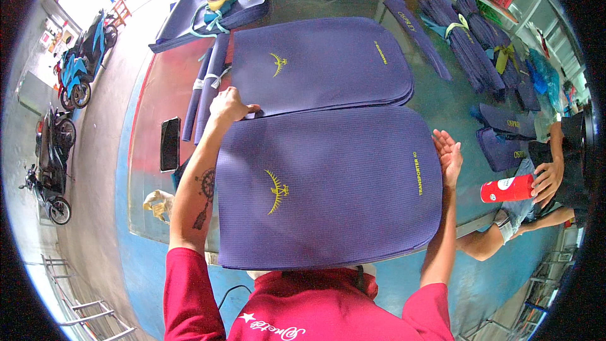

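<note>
A stack of purple ribbed fabric panels [334, 196] lies in front of me, one end rounded, with a yellow emblem and yellow lettering printed on top. At its far left corner, my left hand [230, 106] is closed, fingers curled, with the thumb along the panels' edge. My right hand [447, 155] rests along the rounded right edge, its fingers stretched out and apart. Just beyond lies a second stack of similar purple panels [322, 66], its near edge close to the first stack. What lies under my left fingers is hidden.
On the glass-topped table [148, 205] are a phone [170, 145], rolled purple pieces [211, 85], another panel stack [208, 9] with a tape roll [218, 0], and tied purple bundles [464, 41]. At right, another person's hand [548, 182] holds a red cylinder [507, 189]. Motorbikes [53, 158] stand at left.
</note>
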A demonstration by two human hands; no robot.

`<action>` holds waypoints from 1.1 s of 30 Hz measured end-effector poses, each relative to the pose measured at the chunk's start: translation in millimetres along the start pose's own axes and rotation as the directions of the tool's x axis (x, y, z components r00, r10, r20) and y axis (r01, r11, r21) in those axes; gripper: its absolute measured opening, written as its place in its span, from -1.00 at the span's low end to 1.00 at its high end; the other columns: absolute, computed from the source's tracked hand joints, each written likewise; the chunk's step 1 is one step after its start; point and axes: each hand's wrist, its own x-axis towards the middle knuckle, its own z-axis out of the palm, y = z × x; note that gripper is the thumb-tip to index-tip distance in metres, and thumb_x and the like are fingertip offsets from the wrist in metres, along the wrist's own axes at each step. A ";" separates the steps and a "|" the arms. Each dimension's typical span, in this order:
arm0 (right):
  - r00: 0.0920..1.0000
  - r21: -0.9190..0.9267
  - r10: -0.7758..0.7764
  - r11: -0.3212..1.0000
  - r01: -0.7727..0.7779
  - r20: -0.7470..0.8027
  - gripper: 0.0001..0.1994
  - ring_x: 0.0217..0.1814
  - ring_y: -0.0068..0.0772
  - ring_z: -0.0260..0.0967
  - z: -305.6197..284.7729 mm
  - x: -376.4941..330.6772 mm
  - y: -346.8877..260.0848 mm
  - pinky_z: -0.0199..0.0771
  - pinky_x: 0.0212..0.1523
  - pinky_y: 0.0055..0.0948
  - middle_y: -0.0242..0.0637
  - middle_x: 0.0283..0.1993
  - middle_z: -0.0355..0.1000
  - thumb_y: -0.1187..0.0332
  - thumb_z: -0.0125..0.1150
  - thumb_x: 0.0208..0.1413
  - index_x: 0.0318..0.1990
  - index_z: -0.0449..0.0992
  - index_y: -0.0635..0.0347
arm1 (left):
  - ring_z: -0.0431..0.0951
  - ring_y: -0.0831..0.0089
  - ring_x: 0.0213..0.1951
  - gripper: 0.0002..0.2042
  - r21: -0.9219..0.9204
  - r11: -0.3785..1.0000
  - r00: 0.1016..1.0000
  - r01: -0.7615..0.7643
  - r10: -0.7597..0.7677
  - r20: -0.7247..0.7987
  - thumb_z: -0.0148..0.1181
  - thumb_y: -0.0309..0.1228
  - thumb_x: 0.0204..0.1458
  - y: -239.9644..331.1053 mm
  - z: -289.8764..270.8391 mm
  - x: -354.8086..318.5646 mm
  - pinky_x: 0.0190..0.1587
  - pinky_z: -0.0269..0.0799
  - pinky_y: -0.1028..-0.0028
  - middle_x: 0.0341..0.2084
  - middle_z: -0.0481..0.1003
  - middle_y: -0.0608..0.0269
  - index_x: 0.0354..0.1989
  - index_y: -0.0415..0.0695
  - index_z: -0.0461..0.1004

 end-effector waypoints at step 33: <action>0.991 0.155 0.101 0.984 -0.086 -0.091 -0.40 0.16 -0.08 0.42 10.8 0.3 -14.2 0.39 0.21 -0.17 0.00 0.20 0.40 -0.06 -0.18 0.38 0.24 0.30 0.33 | 0.68 -0.01 -0.32 -0.84 -0.773 0.630 0.996 -0.081 0.034 -0.077 -0.04 -0.56 0.18 70.3 -55.4 50.1 -0.50 0.67 0.27 -0.36 0.48 -0.19 -0.31 -0.48 0.34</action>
